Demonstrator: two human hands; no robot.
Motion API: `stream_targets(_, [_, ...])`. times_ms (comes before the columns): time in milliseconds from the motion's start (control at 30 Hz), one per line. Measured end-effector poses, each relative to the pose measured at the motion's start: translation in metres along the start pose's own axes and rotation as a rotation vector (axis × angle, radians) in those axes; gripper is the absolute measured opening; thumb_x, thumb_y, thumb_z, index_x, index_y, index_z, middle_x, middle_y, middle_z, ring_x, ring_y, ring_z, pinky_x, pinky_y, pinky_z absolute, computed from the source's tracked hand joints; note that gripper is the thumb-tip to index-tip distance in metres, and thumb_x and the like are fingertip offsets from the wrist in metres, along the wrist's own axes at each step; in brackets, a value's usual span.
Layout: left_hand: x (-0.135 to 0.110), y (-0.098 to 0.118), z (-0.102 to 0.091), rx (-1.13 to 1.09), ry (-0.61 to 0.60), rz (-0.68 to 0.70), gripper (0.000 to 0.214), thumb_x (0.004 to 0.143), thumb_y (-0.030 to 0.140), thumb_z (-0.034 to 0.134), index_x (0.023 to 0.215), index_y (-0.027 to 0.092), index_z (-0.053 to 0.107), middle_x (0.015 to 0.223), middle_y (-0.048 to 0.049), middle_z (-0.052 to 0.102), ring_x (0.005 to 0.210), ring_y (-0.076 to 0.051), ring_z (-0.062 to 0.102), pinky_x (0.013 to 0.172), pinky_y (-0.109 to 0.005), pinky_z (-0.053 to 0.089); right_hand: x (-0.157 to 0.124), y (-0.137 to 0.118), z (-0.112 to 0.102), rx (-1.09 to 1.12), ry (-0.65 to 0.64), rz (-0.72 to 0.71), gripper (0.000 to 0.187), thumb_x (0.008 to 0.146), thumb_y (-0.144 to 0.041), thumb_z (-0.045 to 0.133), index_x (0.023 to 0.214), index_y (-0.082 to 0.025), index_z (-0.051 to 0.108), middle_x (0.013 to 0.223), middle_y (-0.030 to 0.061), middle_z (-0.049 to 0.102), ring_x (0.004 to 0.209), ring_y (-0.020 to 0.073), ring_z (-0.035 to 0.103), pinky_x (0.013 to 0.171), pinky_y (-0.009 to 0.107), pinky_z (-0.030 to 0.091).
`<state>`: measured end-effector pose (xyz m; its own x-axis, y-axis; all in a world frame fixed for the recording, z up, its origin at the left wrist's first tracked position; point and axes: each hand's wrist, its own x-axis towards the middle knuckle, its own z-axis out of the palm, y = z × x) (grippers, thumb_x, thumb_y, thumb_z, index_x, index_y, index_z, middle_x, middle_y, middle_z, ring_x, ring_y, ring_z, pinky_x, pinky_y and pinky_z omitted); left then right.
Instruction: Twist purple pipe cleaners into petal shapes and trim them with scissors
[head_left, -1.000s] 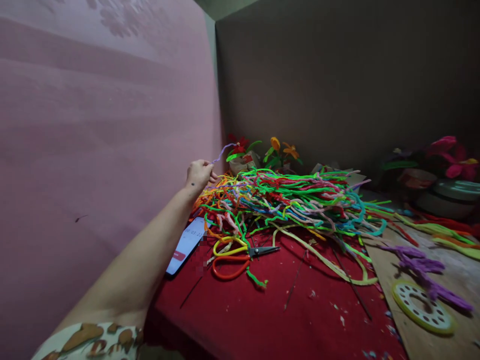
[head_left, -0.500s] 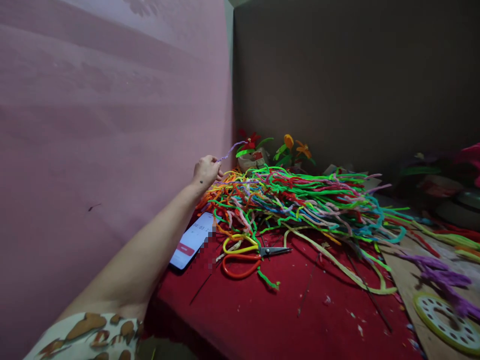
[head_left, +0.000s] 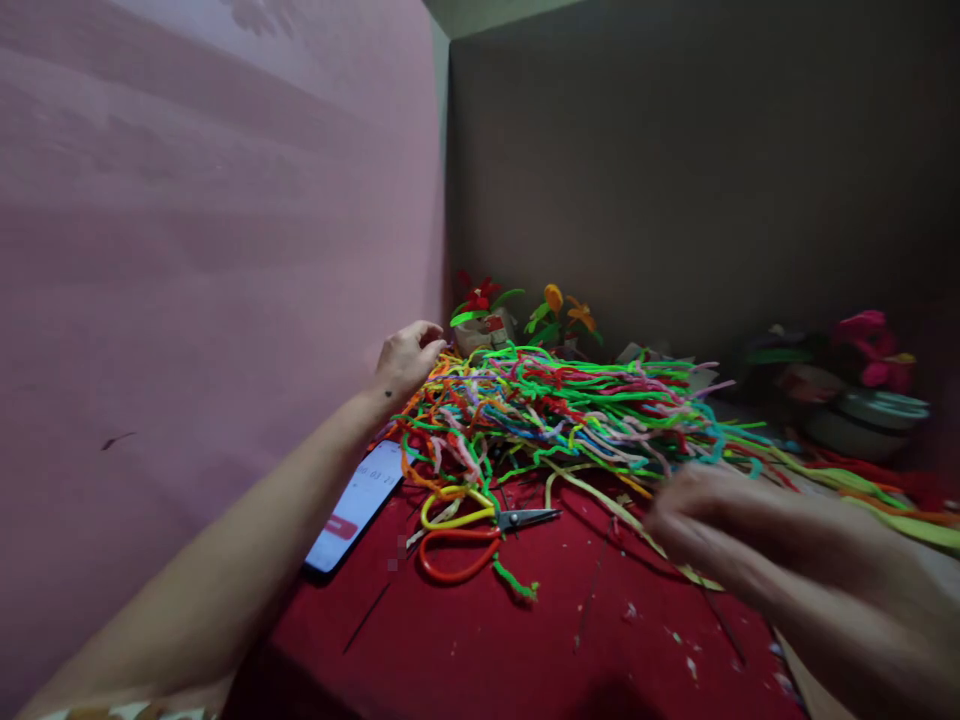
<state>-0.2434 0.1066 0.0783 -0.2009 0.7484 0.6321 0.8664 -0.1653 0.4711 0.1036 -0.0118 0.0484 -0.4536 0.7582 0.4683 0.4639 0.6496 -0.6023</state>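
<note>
My left hand reaches to the left end of a heap of coloured pipe cleaners. Its fingers are bent together, and what they hold, if anything, is hidden; a bit of purple shows beside the fingertips. My right hand is over the right front of the heap, smeared by motion, so its fingers cannot be made out. In front of the heap lie scissors with one yellow and one red-orange handle, a short green piece beside them.
A phone with a running timer lies under my left forearm on the red cloth. Fuzzy flowers in pots stand behind the heap, and another pot is at the right. The pink wall rises close on the left.
My right hand has come into view from the right. The purple pipe cleaner that stuck out of my left hand no longer stands up, and that hand is lower against the heap. The view has shifted.
</note>
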Motion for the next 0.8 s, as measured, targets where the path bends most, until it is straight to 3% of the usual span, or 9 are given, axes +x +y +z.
stream_targets(33, [-0.002, 0.013, 0.005, -0.039, -0.024, 0.036, 0.025, 0.076, 0.030, 0.051, 0.094, 0.015, 0.061, 0.089, -0.0054, 0.067, 0.082, -0.017, 0.061, 0.077, -0.028, 0.046, 0.021, -0.002, -0.006, 0.019, -0.031, 0.107, 0.026, 0.080, -0.036, 0.052, 0.062, -0.021, 0.062, 0.057, 0.0019, 0.055, 0.054, 0.0118, 0.052, 0.048, 0.023, 0.039])
stream_targets(100, [-0.003, 0.040, 0.019, -0.126, -0.085, 0.171, 0.028, 0.077, 0.031, 0.051, 0.099, 0.016, 0.059, 0.093, -0.0047, 0.066, 0.084, -0.016, 0.060, 0.077, -0.028, 0.046, 0.060, 0.001, -0.014, 0.086, 0.127, 0.201, 0.025, 0.075, -0.040, 0.053, 0.068, -0.018, 0.064, 0.061, 0.0016, 0.058, 0.058, 0.0136, 0.053, 0.052, 0.024, 0.041])
stream_targets(233, [0.000, 0.088, 0.053, 0.094, -0.263, 0.470, 0.039, 0.077, 0.033, 0.053, 0.112, 0.017, 0.051, 0.113, -0.0086, 0.056, 0.106, -0.021, 0.049, 0.091, -0.035, 0.038, 0.117, 0.031, -0.017, -0.101, 0.311, 0.153, 0.024, 0.072, -0.026, 0.052, 0.086, -0.013, 0.067, 0.082, 0.0061, 0.063, 0.074, 0.0165, 0.057, 0.067, 0.027, 0.044])
stream_targets(300, [-0.001, 0.101, 0.069, 0.260, -0.389, 0.492, 0.050, 0.073, 0.039, 0.057, 0.116, 0.015, 0.048, 0.115, -0.0125, 0.053, 0.107, -0.027, 0.046, 0.089, -0.042, 0.037, 0.136, 0.048, -0.016, -0.245, 0.298, 0.154, 0.030, 0.072, -0.020, 0.050, 0.096, -0.013, 0.066, 0.092, 0.0076, 0.062, 0.079, 0.0170, 0.058, 0.071, 0.027, 0.044])
stream_targets(367, [-0.010, 0.106, 0.080, 0.311, -0.488, 0.516, 0.044, 0.069, 0.040, 0.059, 0.103, 0.014, 0.056, 0.100, -0.0124, 0.059, 0.095, -0.029, 0.052, 0.082, -0.043, 0.040, 0.151, 0.061, -0.015, -0.393, 0.224, 0.196, 0.037, 0.070, -0.014, 0.047, 0.104, -0.013, 0.064, 0.104, 0.0087, 0.059, 0.084, 0.0174, 0.058, 0.076, 0.026, 0.044])
stream_targets(467, [-0.036, 0.104, 0.088, 0.338, -0.557, 0.609, 0.022, 0.077, 0.029, 0.049, 0.089, 0.015, 0.061, 0.093, -0.0099, 0.059, 0.093, -0.026, 0.052, 0.084, -0.042, 0.037, 0.164, 0.078, -0.015, -0.611, 0.030, 0.191, 0.056, 0.065, -0.008, 0.047, 0.121, -0.011, 0.052, 0.121, 0.0121, 0.051, 0.104, 0.0212, 0.052, 0.087, 0.025, 0.039])
stream_targets(567, [-0.067, 0.097, 0.088, 0.384, -0.563, 0.753, 0.032, 0.083, 0.021, 0.034, 0.108, 0.017, 0.054, 0.105, -0.0102, 0.056, 0.100, -0.025, 0.047, 0.089, -0.041, 0.032, 0.168, 0.093, -0.009, -0.671, -0.086, 0.174, 0.070, 0.063, -0.010, 0.052, 0.131, -0.007, 0.038, 0.130, 0.0163, 0.043, 0.117, 0.0261, 0.041, 0.093, 0.029, 0.034])
stream_targets(633, [-0.083, 0.092, 0.085, 0.429, -0.602, 0.793, 0.041, 0.081, 0.016, 0.033, 0.120, 0.015, 0.046, 0.110, -0.0114, 0.054, 0.103, -0.025, 0.047, 0.089, -0.040, 0.032, 0.165, 0.100, -0.003, -0.674, -0.138, 0.185, 0.074, 0.063, -0.012, 0.054, 0.133, -0.005, 0.033, 0.127, 0.0185, 0.046, 0.115, 0.0284, 0.042, 0.092, 0.033, 0.034])
stream_targets(800, [-0.077, 0.096, 0.059, 0.436, -0.715, 0.796, 0.042, 0.074, 0.018, 0.043, 0.115, 0.016, 0.051, 0.111, -0.0112, 0.057, 0.102, -0.028, 0.049, 0.090, -0.045, 0.032, 0.139, 0.104, 0.016, -0.692, -0.210, 0.192, 0.052, 0.068, -0.013, 0.050, 0.120, -0.009, 0.052, 0.102, 0.0164, 0.059, 0.096, 0.0281, 0.050, 0.080, 0.035, 0.037])
